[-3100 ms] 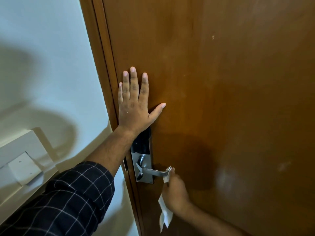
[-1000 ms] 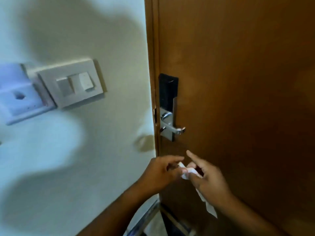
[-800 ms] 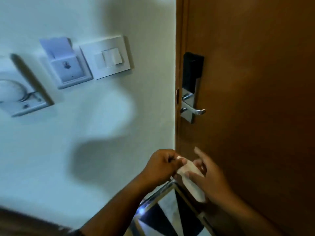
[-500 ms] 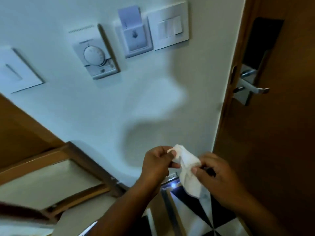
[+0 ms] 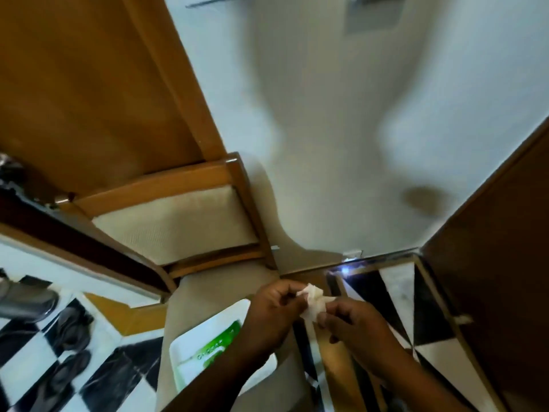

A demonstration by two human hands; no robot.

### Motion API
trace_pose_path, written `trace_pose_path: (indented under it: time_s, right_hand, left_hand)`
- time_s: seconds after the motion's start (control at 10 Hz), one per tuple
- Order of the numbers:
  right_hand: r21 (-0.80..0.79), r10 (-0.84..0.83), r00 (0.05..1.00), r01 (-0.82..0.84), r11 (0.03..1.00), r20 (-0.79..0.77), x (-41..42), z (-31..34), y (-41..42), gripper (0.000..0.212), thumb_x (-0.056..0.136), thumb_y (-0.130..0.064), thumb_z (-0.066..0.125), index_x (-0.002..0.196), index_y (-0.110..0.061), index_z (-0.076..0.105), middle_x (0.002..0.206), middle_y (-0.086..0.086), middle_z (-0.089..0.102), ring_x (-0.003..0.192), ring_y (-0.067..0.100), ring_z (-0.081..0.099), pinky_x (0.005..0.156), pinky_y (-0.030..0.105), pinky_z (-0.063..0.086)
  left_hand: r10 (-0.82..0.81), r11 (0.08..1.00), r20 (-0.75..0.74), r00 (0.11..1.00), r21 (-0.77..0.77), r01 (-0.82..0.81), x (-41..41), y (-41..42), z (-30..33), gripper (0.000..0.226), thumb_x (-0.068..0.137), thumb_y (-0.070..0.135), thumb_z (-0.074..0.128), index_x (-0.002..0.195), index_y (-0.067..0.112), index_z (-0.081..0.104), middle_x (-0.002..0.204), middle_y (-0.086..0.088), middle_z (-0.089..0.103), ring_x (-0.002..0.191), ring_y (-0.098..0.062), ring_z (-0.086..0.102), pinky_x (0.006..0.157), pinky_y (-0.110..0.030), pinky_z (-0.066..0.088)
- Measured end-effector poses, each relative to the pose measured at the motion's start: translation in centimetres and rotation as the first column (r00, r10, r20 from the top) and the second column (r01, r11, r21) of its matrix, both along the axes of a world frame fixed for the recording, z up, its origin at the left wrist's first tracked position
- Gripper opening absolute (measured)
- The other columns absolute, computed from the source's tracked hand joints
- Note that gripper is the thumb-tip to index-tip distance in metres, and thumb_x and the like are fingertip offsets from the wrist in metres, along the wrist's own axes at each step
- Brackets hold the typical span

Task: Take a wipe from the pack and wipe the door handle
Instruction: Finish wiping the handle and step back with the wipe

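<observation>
Crumpled wipe [image 5: 312, 301] pinched between fingers [image 5: 292, 295] of both hands

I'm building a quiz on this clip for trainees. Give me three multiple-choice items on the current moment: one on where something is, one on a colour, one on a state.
1. Where does the wipe pack lie?
A. On the pale cushioned seat, under the left forearm
B. On the checkered floor
C. Against the door

2. What colour is the label on the pack?
A. Red
B. Green
C. Blue

3. What state is the wipe in?
A. Spread flat on the wall
B. Crumpled between both hands
C. Still sealed in the pack

Answers:
1. A, the white pack rests on the seat below the left hand.
2. B, a green patch shows on its white top.
3. B, the left hand and right hand pinch the bunched white wipe between their fingers.
</observation>
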State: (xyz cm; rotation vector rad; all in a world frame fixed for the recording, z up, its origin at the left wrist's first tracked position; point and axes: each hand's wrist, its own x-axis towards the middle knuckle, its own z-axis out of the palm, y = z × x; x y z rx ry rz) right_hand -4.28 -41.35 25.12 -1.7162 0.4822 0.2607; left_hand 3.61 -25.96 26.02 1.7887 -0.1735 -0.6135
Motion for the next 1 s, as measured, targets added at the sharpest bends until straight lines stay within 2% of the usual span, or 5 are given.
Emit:
trace_pose_path:
  time_s: [0.3, 0.4, 0.6, 0.9, 1.0]
  right_hand:
    - [-0.014, -0.271, 0.931, 0.276, 0.961, -0.242, 0.8, -11.2, 12.9, 0.012, 0.084, -0.006, 0.071, 0.082, -0.015, 0.064, 0.074, 0.005, 0.070, 0.064, 0.018, 0.069, 0.056, 0.027, 0.055]
    - [-0.059, -0.252, 0.914, 0.246, 0.967, -0.318, 1.1, -16.9, 15.8, 0.019, 0.086, -0.005, 0.067, 0.074, -0.019, 0.070, 0.070, 0.004, 0.070, 0.063, 0.016, 0.066, 0.057, 0.027, 0.056]
    - [-0.149, -0.232, 0.889, 0.188, 0.971, -0.394, 0.8, -25.7, 18.8, 0.019, 0.091, -0.006, 0.059, 0.107, -0.007, 0.071, 0.105, 0.015, 0.072, 0.096, 0.029, 0.067, 0.089, 0.042, 0.055]
    - [-0.205, -0.225, 0.900, 0.157, 0.966, -0.373, -0.5, -28.1, 19.4, 0.041, 0.090, -0.005, 0.058, 0.130, -0.017, 0.056, 0.127, 0.008, 0.063, 0.113, 0.025, 0.059, 0.091, 0.026, 0.046]
    - [-0.320, -0.197, 0.927, 0.090, 0.943, -0.319, -1.1, -26.3, 18.2, 0.046, 0.089, -0.009, 0.061, 0.134, -0.016, 0.052, 0.133, 0.012, 0.056, 0.121, 0.029, 0.054, 0.098, 0.033, 0.046]
  left_hand:
    - [0.195, 0.952, -0.202, 0.960, 0.276, -0.135, 0.2, 12.3, -13.4, 0.029, 0.078, -0.002, 0.074, 0.067, 0.020, 0.059, 0.063, 0.002, 0.061, 0.054, -0.002, 0.060, 0.051, -0.027, 0.058]
    - [0.211, 0.928, -0.271, 0.939, 0.358, -0.105, -0.2, 14.5, -18.7, 0.030, 0.080, 0.002, 0.074, 0.064, 0.024, 0.062, 0.070, -0.001, 0.068, 0.062, -0.010, 0.064, 0.063, -0.038, 0.063]
    - [0.218, 0.881, -0.309, 0.926, 0.470, -0.051, -1.2, 16.3, -26.9, 0.013, 0.084, 0.004, 0.069, 0.094, 0.010, 0.074, 0.095, -0.012, 0.076, 0.078, -0.023, 0.071, 0.079, -0.042, 0.061]
    - [0.011, 0.789, -0.226, 0.974, 0.600, 0.130, -3.5, 16.9, -30.1, 0.031, 0.085, 0.013, 0.061, 0.115, 0.019, 0.070, 0.119, -0.003, 0.071, 0.112, -0.020, 0.063, 0.083, -0.013, 0.038]
    - [-0.101, 0.709, -0.184, 0.978, 0.676, 0.200, -3.4, 18.2, -29.2, 0.049, 0.088, 0.026, 0.063, 0.135, 0.014, 0.054, 0.132, -0.010, 0.063, 0.122, -0.025, 0.057, 0.101, -0.034, 0.046]
